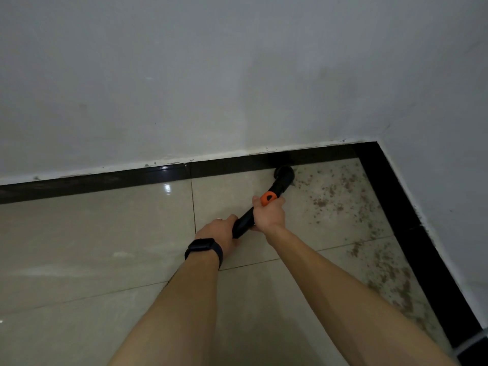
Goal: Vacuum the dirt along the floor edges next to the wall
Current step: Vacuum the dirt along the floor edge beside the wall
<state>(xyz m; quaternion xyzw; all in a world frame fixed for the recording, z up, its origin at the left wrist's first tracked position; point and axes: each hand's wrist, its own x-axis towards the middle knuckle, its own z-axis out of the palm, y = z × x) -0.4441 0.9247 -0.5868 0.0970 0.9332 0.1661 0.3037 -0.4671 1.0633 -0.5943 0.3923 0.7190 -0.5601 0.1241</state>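
Observation:
A black vacuum tube with an orange collar slants down to the floor edge. Its round nozzle touches the tile right at the black baseboard. My right hand grips the tube just below the orange collar. My left hand, with a dark band on its wrist, holds the tube's lower end. Brown dirt is scattered over the beige tiles to the right of the nozzle and along the right-hand wall edge. The tiles left of the nozzle look free of dirt.
White walls meet in a corner at the upper right, with black baseboard running along both. Glossy beige floor tiles spread to the left and toward me.

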